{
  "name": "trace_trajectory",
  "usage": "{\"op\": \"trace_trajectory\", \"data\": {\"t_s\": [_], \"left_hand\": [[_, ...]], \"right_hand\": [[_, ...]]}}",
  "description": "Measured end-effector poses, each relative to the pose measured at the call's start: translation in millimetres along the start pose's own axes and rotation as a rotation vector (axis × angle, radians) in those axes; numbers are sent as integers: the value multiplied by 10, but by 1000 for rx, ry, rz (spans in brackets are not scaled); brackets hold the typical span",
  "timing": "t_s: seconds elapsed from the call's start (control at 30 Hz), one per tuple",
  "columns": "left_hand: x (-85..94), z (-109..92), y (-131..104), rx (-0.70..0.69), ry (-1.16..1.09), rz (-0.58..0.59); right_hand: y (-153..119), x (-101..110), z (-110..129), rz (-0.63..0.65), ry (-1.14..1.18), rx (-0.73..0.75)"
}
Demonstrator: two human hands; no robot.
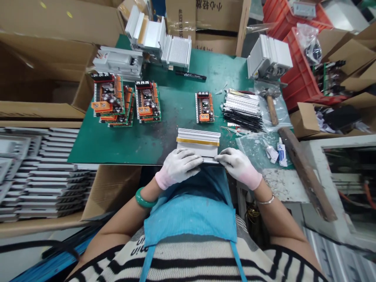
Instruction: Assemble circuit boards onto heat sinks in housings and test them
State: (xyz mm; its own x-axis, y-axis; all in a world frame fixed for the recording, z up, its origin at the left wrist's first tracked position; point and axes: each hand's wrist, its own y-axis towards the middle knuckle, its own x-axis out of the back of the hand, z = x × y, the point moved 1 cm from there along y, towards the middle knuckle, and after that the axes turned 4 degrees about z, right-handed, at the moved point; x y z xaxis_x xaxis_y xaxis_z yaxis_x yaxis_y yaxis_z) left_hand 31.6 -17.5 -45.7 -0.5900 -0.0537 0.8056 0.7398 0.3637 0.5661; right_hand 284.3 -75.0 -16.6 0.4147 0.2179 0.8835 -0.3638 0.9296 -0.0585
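A silver aluminium heat sink (197, 150) with a strip of amber tape lies at the near edge of the green table. My left hand (182, 166), in a white glove with a pink cuff, grips its left near corner with the fingers bent over the edge. At the right near corner, my right hand (238, 166), gloved alike, pinches the edge between thumb and fingers. Whether something small is under the fingertips cannot be seen. Just beyond the heat sink lies a single circuit board (205, 107) with orange and black parts.
Stacked circuit boards (148, 102) stand on the left of the table (123, 147). Metal strips (242, 109), a hammer (270, 103) and a glue tube (282, 152) lie right. Behind are a black marker (190, 75) and finned heat sinks (178, 51). A thick wooden handle (305, 172) crosses the right edge.
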Motion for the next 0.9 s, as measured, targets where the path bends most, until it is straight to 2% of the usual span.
{"op": "trace_trajectory", "data": {"t_s": [0.1, 0.27, 0.43, 0.53, 0.6, 0.67, 0.77, 0.83, 0.9], "left_hand": [[102, 90, -120, 39, 17, 41], [216, 119, -156, 119, 67, -45], [75, 17, 32, 111, -3, -52], [-33, 6, 58, 113, -56, -51], [-39, 5, 39, 116, -70, -50], [34, 0, 34, 127, -72, 6], [262, 32, 139, 185, -15, 142], [416, 119, 322, 240, 68, 182], [490, 263, 587, 312, 143, 224]], "right_hand": [[30, 99, -18, 40, 87, -6], [72, 165, -144, 116, 220, -90], [346, 152, -179, 213, 280, -159], [481, 170, -189, 265, 317, -213], [516, 178, -196, 283, 329, -230], [509, 178, -200, 287, 329, -224], [456, 174, -196, 272, 331, -170], [420, 176, -187, 258, 329, -130], [394, 177, -177, 243, 321, -109]]}}
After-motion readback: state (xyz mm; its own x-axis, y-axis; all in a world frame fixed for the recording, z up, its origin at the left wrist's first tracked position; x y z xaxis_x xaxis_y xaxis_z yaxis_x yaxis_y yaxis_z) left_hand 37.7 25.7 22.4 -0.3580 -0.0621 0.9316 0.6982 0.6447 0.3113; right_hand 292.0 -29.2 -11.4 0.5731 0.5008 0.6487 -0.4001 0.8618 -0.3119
